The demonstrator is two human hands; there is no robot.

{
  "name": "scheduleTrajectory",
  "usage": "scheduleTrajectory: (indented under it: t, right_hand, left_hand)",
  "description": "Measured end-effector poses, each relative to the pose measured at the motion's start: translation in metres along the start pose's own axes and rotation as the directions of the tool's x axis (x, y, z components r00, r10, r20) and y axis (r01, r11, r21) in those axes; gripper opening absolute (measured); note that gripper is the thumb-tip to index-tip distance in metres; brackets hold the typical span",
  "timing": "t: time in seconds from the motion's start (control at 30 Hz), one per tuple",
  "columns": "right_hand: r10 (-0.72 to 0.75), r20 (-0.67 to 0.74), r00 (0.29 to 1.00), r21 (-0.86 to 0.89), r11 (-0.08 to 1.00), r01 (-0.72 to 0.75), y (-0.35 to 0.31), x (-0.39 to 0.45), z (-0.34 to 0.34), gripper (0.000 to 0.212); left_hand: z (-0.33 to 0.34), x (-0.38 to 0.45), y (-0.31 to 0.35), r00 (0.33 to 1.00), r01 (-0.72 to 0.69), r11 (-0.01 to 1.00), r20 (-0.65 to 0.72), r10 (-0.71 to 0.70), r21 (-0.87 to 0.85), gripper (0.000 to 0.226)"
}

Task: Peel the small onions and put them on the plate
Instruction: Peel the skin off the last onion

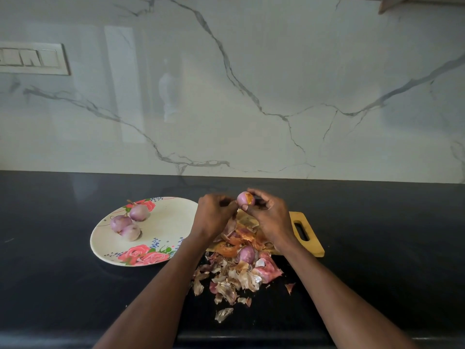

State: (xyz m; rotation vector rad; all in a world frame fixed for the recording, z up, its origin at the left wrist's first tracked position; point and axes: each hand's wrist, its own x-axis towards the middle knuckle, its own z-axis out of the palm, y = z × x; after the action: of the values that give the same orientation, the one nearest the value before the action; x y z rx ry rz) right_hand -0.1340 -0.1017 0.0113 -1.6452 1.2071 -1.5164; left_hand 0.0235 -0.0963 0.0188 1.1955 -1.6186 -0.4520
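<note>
My right hand grips a small pink onion with an orange patch of skin on it, held above the wooden cutting board. My left hand is right beside the onion, its fingertips pinching at the onion's left side. Three peeled onions lie on the left part of a cream plate with a rose pattern. One more purple onion sits among the peels at the board's near edge.
A heap of dry onion peels covers the board's near side and spills onto the black counter toward me. A white marble wall rises behind the counter, with a switch panel at the left.
</note>
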Motion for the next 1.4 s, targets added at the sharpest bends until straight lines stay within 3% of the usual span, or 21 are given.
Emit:
scheduleTrajectory:
  t: [0.23,0.37,0.57,0.7,1.0,1.2,1.4]
  right_hand:
    - [0.097,0.011,0.995,0.197,0.976,-0.097,-0.005,0.001,-0.003,0.042]
    - [0.091,0.023,0.996,0.214,0.972,-0.093,-0.008,-0.001,-0.004,0.040]
    - [0.080,0.020,0.997,0.206,0.975,-0.082,-0.007,-0.001,-0.005,0.038]
    - [0.080,0.032,0.996,0.217,0.972,-0.085,-0.008,-0.002,-0.004,0.037]
    - [0.077,0.050,0.996,0.221,0.972,-0.086,-0.012,-0.004,-0.004,0.033]
    - [0.109,0.028,0.994,0.250,0.962,-0.113,-0.011,-0.003,-0.003,0.034]
    - [0.141,0.036,0.989,0.273,0.951,-0.146,-0.010,-0.001,-0.003,0.032]
  left_hand:
    - [-0.002,0.004,-0.001,0.997,0.082,0.977,0.009,-0.082,-0.197,0.018]
    - [-0.004,0.005,0.003,0.981,0.195,0.890,0.086,-0.176,-0.411,0.012]
    - [-0.007,0.006,0.004,0.934,0.355,0.734,0.179,-0.310,-0.579,0.007]
    - [-0.006,0.006,0.004,0.906,0.409,0.668,0.185,-0.382,-0.621,0.010]
    - [-0.006,0.007,0.005,0.903,0.414,0.689,0.172,-0.394,-0.595,0.010]
    - [-0.007,0.007,0.008,0.835,0.493,0.434,0.271,-0.478,-0.754,0.009]
    - [-0.005,0.009,0.006,0.832,0.491,0.473,0.233,-0.503,-0.732,0.013]
